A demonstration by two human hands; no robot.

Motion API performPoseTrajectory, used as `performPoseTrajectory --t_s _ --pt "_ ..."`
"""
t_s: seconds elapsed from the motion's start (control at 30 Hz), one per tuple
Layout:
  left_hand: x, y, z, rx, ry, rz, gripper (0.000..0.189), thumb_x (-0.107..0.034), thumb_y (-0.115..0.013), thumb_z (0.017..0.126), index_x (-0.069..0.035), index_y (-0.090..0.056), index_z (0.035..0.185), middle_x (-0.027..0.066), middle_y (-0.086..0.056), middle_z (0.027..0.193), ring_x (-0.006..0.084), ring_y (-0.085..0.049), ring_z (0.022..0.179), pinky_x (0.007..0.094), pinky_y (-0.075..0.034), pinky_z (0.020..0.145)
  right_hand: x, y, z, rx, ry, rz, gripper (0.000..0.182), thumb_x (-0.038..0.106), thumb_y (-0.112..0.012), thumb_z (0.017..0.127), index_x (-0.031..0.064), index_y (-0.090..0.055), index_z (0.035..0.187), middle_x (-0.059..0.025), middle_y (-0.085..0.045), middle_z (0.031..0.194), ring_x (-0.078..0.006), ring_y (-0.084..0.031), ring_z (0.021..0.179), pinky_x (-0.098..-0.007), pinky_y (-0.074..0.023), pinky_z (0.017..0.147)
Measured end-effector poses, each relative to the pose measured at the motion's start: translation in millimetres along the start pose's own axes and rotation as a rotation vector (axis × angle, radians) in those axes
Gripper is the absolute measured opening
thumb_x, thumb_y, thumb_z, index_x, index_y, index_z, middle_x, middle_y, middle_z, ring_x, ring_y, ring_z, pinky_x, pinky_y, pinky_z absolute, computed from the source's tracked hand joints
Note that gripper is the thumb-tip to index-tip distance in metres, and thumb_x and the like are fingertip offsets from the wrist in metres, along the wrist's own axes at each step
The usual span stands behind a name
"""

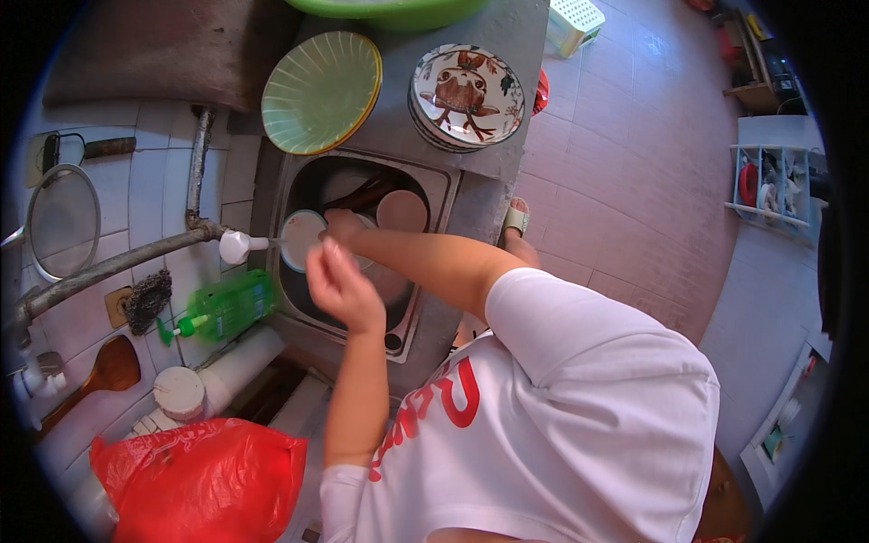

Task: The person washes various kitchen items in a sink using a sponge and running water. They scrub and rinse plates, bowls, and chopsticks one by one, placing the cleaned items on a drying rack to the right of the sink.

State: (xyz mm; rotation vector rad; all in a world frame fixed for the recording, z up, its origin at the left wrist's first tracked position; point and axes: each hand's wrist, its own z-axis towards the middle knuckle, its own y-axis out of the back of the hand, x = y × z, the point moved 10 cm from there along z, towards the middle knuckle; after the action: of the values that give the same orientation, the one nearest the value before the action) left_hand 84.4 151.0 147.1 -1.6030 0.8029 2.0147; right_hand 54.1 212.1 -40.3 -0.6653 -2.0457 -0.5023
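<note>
My right hand (344, 227) reaches into the metal sink (445, 197), its fingers at the rim of a white bowl with a blue edge (299, 237), gripping it. Above the sink's near part is my left hand (345, 288), blurred, fingers curled; nothing shows in it, though its palm side is partly hidden. The white tap (235, 247) points at the bowl, with a thin stream of water at its mouth. A pinkish round dish (402, 211) and dark, long items (366, 193) lie in the sink, another pale dish partly under my right forearm.
On the counter are a green ribbed bowl (322, 95), stacked deer-patterned bowls (468, 98) and a green basin (390, 8). Left of the sink are a green pump bottle (234, 305), a hanging scourer (149, 301), a strainer (64, 220), a wooden spatula (115, 364) and a red plastic bag (204, 478).
</note>
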Motion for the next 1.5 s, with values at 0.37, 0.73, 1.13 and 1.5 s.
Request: performPoseTrajectory --t_s 0.37,0.73,1.13,1.5 --pt "238.0 76.3 20.1 0.021 0.750 -0.815 0.053 -0.030 -0.049 0.088 -0.003 -0.033 0.131 0.0172 -0.040 0.130 0.0342 -0.042 0.118 0.0481 -0.041 0.090 8.4 -9.6 7.9 0.207 0.038 -0.145 0.044 0.024 -0.061 0.069 -0.0047 -0.056 0.102 -0.0208 -0.061 0.099 -0.0293 -0.058 0.100 -0.0418 -0.0457 0.085" --pt "266.7 61.8 8.7 -0.075 0.876 -0.826 0.040 -0.030 -0.049 0.089 -0.010 -0.047 0.123 0.0064 -0.052 0.120 0.0228 -0.051 0.109 0.0388 -0.041 0.089 24.0 -77.2 -11.6 0.027 0.697 -1.216 0.044 0.020 -0.064 0.066 0.0036 -0.059 0.107 -0.0123 -0.054 0.116 -0.0289 -0.047 0.113 -0.0392 -0.0341 0.098" --pt "276.4 79.6 13.0 -0.236 0.898 -0.714 0.036 -0.028 -0.050 0.087 -0.005 -0.051 0.116 0.0074 -0.056 0.113 0.0217 -0.055 0.103 0.0340 -0.043 0.085 33.1 -76.7 -13.1 0.045 0.884 -1.174 0.028 0.017 -0.063 0.066 0.0112 -0.065 0.093 -0.0108 -0.063 0.086 -0.0269 -0.059 0.089 -0.0368 -0.0468 0.080" --pt "289.0 102.6 17.4 -0.130 0.832 -0.519 0.043 -0.015 -0.053 0.071 -0.006 -0.052 0.113 0.0053 -0.057 0.104 0.0178 -0.055 0.093 0.0309 -0.045 0.075 61.6 -31.2 -33.9 0.430 1.300 -0.995 0.017 0.011 -0.059 0.066 0.0072 -0.061 0.082 -0.0115 -0.059 0.085 -0.0307 -0.056 0.086 -0.0367 -0.0458 0.082"
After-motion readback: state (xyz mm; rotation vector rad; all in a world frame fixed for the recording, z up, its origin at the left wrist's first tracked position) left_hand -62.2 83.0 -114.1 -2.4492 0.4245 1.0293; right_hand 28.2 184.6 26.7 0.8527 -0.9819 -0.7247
